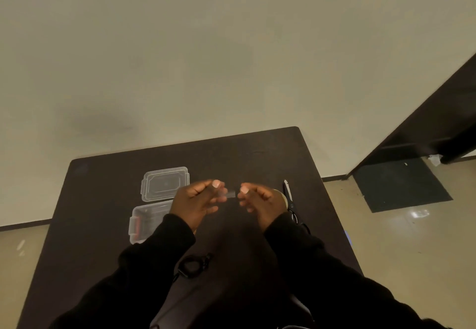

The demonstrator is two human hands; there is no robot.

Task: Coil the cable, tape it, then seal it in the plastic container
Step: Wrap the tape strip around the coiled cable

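Note:
A short strip of clear tape [231, 194] is stretched between my two hands above the dark table [103, 200]. My left hand [197, 200] pinches its left end and my right hand [260, 200] pinches its right end. The black cable [192, 267] lies coiled on the table near my left sleeve, apart from both hands. The clear plastic container [144, 221] sits open at the left, partly hidden by my left wrist, with something red inside. Its clear lid [164, 183] lies flat just behind it.
Scissors [289, 197] with dark handles lie to the right of my right hand. A tan tape roll [283, 197] peeks out behind that hand. A dark mat [401, 184] lies on the floor at the right, past the table edge.

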